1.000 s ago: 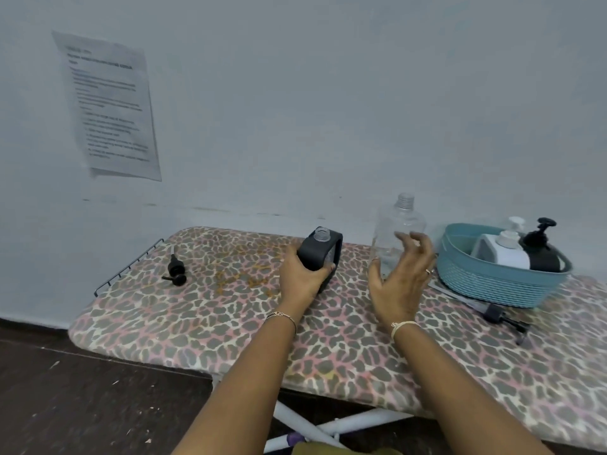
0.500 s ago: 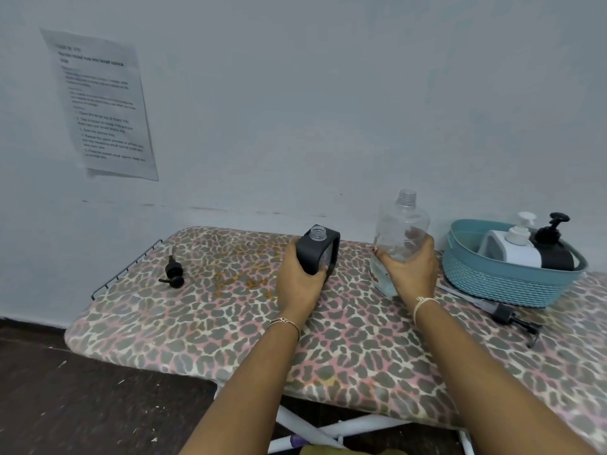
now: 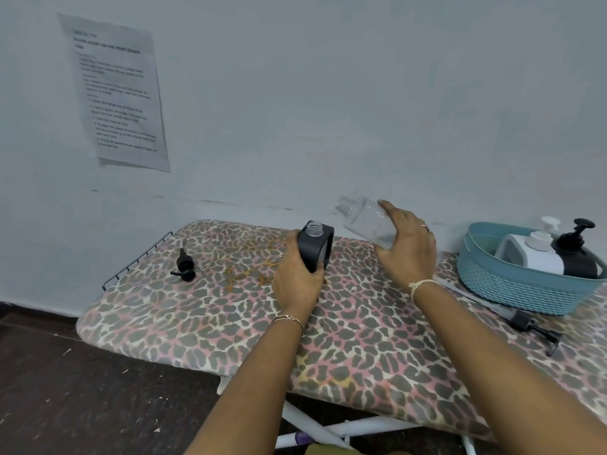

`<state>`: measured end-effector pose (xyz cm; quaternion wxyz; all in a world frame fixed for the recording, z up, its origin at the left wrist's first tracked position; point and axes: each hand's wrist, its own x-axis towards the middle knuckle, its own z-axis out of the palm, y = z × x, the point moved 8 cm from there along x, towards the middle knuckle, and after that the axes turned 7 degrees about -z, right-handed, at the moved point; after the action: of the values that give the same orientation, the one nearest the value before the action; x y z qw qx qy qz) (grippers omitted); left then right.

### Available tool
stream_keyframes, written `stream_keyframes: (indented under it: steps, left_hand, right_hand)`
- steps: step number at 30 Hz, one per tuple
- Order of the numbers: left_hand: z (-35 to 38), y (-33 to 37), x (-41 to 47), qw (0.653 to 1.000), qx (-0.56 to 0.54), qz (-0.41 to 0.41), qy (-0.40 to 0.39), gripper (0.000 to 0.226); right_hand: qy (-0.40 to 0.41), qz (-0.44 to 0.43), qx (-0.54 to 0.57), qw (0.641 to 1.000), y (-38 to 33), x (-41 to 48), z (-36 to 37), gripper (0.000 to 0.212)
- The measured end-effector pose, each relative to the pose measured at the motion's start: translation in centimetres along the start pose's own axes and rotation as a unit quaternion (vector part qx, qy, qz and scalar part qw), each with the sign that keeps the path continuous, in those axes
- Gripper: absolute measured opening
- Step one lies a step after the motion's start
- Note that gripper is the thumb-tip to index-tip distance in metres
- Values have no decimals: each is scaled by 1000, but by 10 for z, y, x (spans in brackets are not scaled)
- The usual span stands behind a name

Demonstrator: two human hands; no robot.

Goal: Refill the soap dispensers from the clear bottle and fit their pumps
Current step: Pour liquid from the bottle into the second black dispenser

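On a leopard-print ironing board [image 3: 361, 339], the left hand [image 3: 295, 280] wraps its fingers round the open-necked black dispenser [image 3: 317, 249], apparently to brace it upright for filling. Just right of the dispenser and above it, the right hand [image 3: 407, 247] grips the clear bottle [image 3: 364, 221], tipped neck-first toward that opening, seemingly to pour. A loose pump [image 3: 184, 267] lies well left of the dispenser. A blue basket [image 3: 512, 290] sits far to its right.

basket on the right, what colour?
Teal blue basket, woven-look sides, seen in the head view, the only one.
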<state>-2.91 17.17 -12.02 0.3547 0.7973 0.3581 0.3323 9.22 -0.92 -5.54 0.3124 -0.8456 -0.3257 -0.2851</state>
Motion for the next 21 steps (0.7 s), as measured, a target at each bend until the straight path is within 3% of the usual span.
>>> stream_keyframes:
  steps: [6,21]
  left_hand:
    - [2,-2,2,1000,20,-2,-8,78]
    - [3,-4,3,1000,26,-3,-17,81]
  right_hand:
    - [-36,-49,-94,994,-18,6,1,81]
    - [-69,-91,-155,981,-34,9,2,83]
